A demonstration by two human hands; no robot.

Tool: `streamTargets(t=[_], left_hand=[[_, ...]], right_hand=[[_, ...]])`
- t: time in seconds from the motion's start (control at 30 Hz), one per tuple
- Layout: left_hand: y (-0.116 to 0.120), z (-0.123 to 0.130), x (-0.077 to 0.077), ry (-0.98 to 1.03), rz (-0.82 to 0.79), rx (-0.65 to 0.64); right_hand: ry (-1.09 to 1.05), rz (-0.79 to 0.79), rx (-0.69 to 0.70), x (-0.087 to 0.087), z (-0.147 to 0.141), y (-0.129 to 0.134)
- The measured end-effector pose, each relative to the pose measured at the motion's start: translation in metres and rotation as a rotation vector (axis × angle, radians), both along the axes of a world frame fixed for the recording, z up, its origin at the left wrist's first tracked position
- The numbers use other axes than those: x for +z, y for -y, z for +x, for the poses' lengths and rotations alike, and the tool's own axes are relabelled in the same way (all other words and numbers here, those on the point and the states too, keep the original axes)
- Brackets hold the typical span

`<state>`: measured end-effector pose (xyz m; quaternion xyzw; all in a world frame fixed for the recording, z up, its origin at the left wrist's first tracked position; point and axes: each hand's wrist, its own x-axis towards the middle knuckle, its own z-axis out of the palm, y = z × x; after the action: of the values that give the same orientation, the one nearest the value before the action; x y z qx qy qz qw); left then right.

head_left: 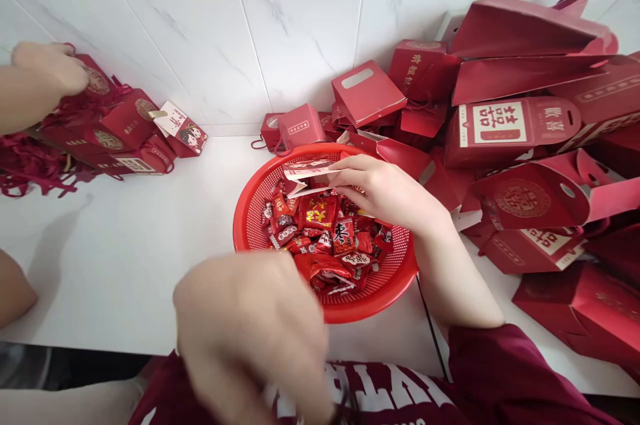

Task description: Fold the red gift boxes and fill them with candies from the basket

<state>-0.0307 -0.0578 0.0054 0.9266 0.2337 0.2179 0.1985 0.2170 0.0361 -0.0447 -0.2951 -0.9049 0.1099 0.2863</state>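
Observation:
My right hand (385, 195) reaches over a red perforated plastic basket (373, 305) and pinches a flat, folded red-and-white paper box (313, 171) above it. The basket holds several red-wrapped candies (325, 238). My left hand (250, 331) is close to the camera and blurred, at my chest just in front of the basket's near rim. Its back faces me and its fingers curl downward, so I cannot see whether it holds anything.
Another person's hand (47, 71) rests on a stack of red gift boxes (125, 131) at the far left, beside loose red cords (25, 165). A big heap of red boxes and bags (520, 125) fills the right side. The white table (125, 258) meets a tiled wall.

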Motion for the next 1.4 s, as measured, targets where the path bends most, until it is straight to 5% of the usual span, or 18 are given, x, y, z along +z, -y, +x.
streamTargets(t=[0.2,0.5,0.7,0.8,0.9,1.0,1.13,1.4], left_hand=[[-0.064,0.013,-0.011,0.052,0.2,0.468],[-0.08,0.006,-0.023,-0.116,0.071,0.406],[-0.081,-0.005,-0.017,-0.102,-0.004,0.367],[-0.08,-0.013,-0.011,-0.142,-0.045,0.315],[-0.078,-0.017,-0.003,-0.196,-0.027,0.311],[-0.075,-0.017,0.005,-0.208,-0.051,0.33],[-0.073,-0.015,0.01,-0.178,-0.041,0.323],[-0.079,-0.015,0.005,-0.16,0.016,0.35]], right_hand=[[0.027,-0.007,-0.033,0.003,-0.003,0.003],[-0.089,-0.073,-0.044,-0.006,-0.006,-0.002],[-0.132,0.233,-0.178,0.01,-0.017,0.022],[0.064,0.124,0.088,0.021,-0.032,0.035],[0.507,-0.047,0.274,0.021,-0.06,0.04],[0.774,-0.06,0.239,0.01,-0.098,0.036],[0.813,-0.053,0.242,-0.003,-0.137,0.022],[0.905,-0.114,0.328,-0.011,-0.146,0.004]])
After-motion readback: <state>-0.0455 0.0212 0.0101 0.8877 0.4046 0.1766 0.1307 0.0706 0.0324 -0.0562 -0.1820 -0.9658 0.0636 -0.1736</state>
